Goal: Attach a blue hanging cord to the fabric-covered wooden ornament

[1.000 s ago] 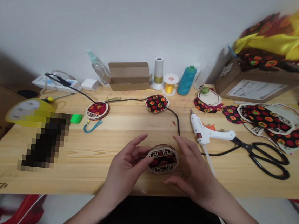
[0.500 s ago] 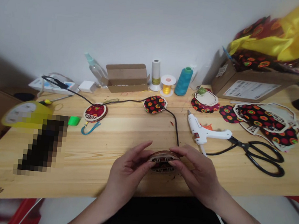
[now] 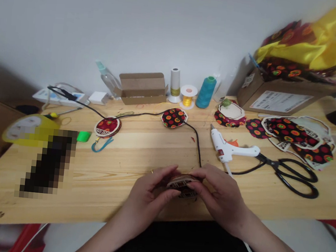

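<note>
Pale wood, patterned cloth, glossy plastic
The worktop (image 3: 116, 164) is smooth wood with visible grain; the glue gun (image 3: 233, 148) is smooth white plastic. The scissors (image 3: 297, 177) have glossy black handles. Yellow cloth (image 3: 314, 53) shines like satin above a matt brown cardboard box (image 3: 277, 97) with a white paper label, and the teal spool (image 3: 206, 93) is wound with thread.

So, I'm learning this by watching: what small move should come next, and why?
I'd probably tip the disc a little more face-up. The left hand and right hand are both around it, but its patterned face looks steeply tilted and partly hidden by the thumbs, so it's hard to check.
</note>
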The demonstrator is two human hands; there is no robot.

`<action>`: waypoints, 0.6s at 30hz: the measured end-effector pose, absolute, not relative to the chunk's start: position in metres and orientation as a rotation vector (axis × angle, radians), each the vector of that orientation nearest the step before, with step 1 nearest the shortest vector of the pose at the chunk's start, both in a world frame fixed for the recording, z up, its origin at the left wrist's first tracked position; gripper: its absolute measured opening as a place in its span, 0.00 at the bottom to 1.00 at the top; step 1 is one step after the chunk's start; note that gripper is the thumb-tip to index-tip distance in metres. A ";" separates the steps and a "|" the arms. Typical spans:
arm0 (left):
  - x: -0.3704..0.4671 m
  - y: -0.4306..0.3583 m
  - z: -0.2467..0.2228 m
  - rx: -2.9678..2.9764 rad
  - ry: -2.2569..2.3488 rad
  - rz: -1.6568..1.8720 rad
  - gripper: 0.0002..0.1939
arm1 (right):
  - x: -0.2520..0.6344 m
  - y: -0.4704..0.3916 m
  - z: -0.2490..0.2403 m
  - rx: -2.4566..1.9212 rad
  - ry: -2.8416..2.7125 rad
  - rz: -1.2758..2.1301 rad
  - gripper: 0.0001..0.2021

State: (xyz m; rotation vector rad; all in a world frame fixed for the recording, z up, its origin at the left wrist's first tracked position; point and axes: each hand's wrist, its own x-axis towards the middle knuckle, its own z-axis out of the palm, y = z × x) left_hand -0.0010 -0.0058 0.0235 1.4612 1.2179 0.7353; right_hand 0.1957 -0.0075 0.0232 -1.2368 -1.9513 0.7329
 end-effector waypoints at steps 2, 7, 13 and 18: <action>0.001 -0.004 0.026 1.536 1.208 0.693 0.18 | 0.194 -0.007 0.025 -1.224 -1.988 0.734 0.04; 0.005 -0.001 0.033 1.498 1.161 0.643 0.13 | 0.191 -0.006 0.025 -1.226 -2.004 0.750 0.04; -0.001 -0.001 0.029 1.161 1.174 0.756 0.09 | 0.194 -0.011 0.025 -1.342 -1.771 0.927 0.22; -0.005 -0.002 0.016 0.913 1.104 0.898 0.08 | 0.190 -0.012 0.030 -1.317 -1.647 1.064 0.14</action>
